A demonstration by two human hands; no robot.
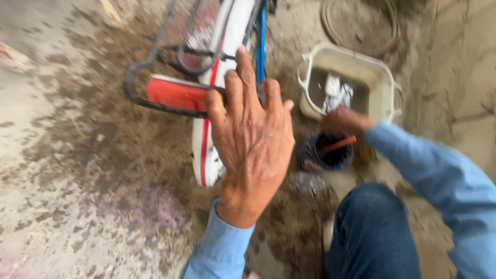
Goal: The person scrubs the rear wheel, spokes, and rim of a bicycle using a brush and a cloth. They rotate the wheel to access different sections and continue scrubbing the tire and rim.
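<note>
My left hand [250, 132] is raised with its fingers spread, its back toward me, in front of a white and red bicycle mudguard [206, 150]. It holds nothing. A red rear reflector [173, 94] sits in a black carrier frame [150, 62] just left of the fingers. My right hand [343, 123] reaches over a small dark round tin [325, 152] and grips an orange-handled tool [338, 144] that lies across the tin. The picture is blurred by motion.
A cream square basin [385, 77] with murky water and pale scraps stands behind the tin. A coiled hose or tyre [361, 26] lies at the top. The concrete floor [77, 170] is stained dark with grease. My blue-jeaned knee [369, 232] is at the lower right.
</note>
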